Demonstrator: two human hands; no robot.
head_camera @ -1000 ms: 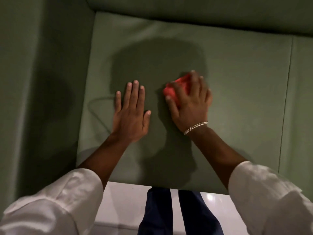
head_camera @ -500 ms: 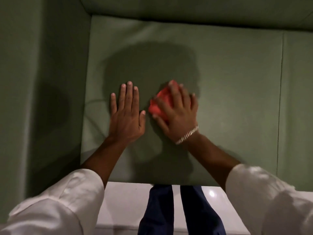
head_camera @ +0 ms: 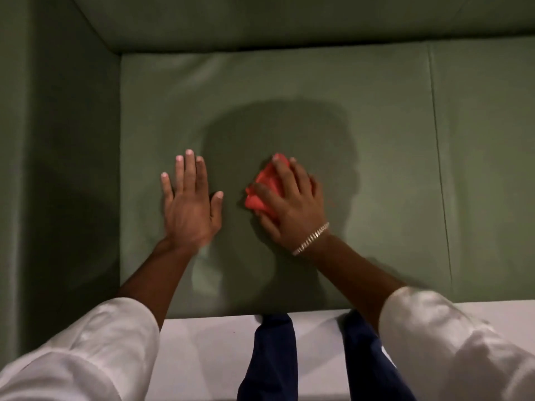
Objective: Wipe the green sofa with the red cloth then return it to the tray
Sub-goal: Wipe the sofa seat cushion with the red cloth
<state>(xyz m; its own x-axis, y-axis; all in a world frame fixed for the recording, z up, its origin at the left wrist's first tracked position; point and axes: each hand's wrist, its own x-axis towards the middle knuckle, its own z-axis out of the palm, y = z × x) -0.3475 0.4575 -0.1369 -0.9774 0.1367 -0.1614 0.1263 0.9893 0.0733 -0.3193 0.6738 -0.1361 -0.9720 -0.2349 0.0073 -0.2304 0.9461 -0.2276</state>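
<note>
moved: the right hand [head_camera: 289,198] slid the red cloth [head_camera: 263,189] left and nearer | hands: right presses on the bunched cloth; left hand [head_camera: 188,204] flat and open beside it | task: green sofa [head_camera: 376,125] mid-wipe; tray not seen

A single head-worn wide-angle view looks steeply down from close above the matte green upholstered sofa seat [head_camera: 289,91], facing its backrest; both forearms reach in from the bottom edge, above a strip of pale glossy floor [head_camera: 208,342].
</note>
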